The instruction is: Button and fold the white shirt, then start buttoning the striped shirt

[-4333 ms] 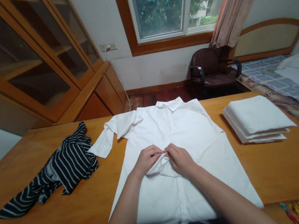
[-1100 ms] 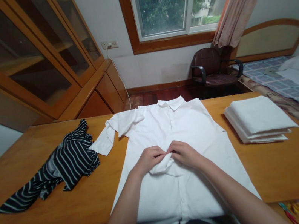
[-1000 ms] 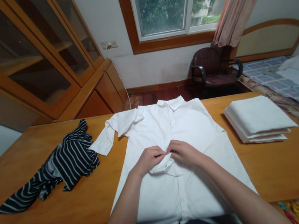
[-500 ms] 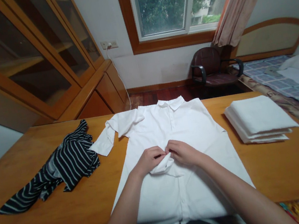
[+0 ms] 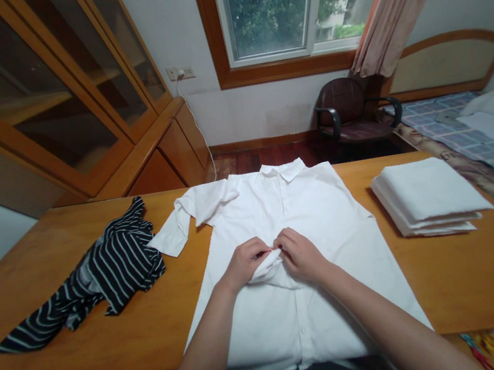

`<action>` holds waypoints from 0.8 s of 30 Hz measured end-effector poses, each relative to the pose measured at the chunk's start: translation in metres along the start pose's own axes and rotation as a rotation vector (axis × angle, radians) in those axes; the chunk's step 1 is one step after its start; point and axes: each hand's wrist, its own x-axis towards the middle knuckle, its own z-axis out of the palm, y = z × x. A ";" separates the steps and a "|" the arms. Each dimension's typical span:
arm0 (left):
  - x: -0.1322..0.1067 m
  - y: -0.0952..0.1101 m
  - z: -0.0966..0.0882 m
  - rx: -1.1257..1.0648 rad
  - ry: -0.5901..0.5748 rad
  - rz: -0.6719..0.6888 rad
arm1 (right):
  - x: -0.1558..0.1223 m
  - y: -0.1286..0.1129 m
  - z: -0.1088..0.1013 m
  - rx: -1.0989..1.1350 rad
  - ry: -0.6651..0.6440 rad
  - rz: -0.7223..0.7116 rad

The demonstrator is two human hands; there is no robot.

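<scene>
The white shirt lay flat on the table, collar away from the person; both hands met at its front placket; the left hand and right hand had their fingers closed, pinching a raised fold of its cloth between them; a striped garment lay well left of the fingers, folded white cloths well right.

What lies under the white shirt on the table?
The shirt lies flat on the wooden table, its hem past the near edge. The left hand and right hand pinch its front. Whether anything else lies beneath the cloth cannot be seen.
</scene>
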 end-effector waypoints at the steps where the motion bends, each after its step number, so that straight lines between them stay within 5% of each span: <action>1: 0.000 -0.001 0.000 0.007 0.006 0.001 | 0.000 -0.001 0.000 0.007 0.011 0.008; 13: -0.004 -0.001 -0.001 0.062 0.113 0.073 | -0.004 -0.003 -0.006 0.113 0.165 -0.050; 24: -0.004 0.003 -0.004 0.100 0.036 0.101 | -0.014 -0.001 -0.006 0.078 0.147 -0.027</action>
